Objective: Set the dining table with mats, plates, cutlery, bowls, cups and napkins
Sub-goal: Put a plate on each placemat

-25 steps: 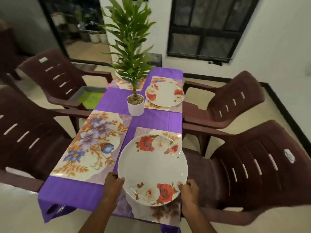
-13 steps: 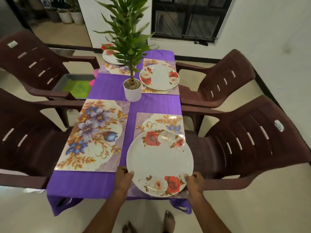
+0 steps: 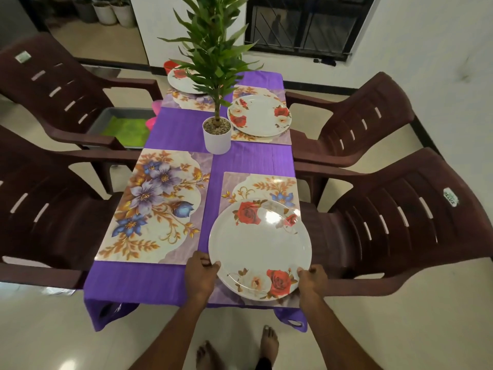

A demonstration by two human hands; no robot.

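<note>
Easing back toward the near table edge since a second ago: rose-patterned plate, with more of the near-right mat now uncovered beyond it, blue flower and gold scrolls included. Gripping the plate's near-left rim with the left hand, fingers curled onto the rim. Pinching the near-right rim with the right hand, fingers wrapped at the edge. Sitting low over the mat's near half, and probably touching it, though not clear whether fully resting or just above.

Judging the step: centring the third plate on its mat, then moving on to the bare near-left mat. Already carrying plates: far-right mat with its plate, and the far-left plate partly hidden behind the potted plant. Not showing anywhere yet: cutlery, bowls, cups, napkins.

Looking risky:
- Sitting too close to the near edge, plate overhanging the mat's front and nearing the drop of the purple tablecloth; letting go here and brushing it later could be tipping it to the floor, close to bare feet.
- Sliding rather than lifting, dragging the glossy mat or bunching the cloth.
- Pushing forward too far, crowding the plant pot in mid-table.
</note>
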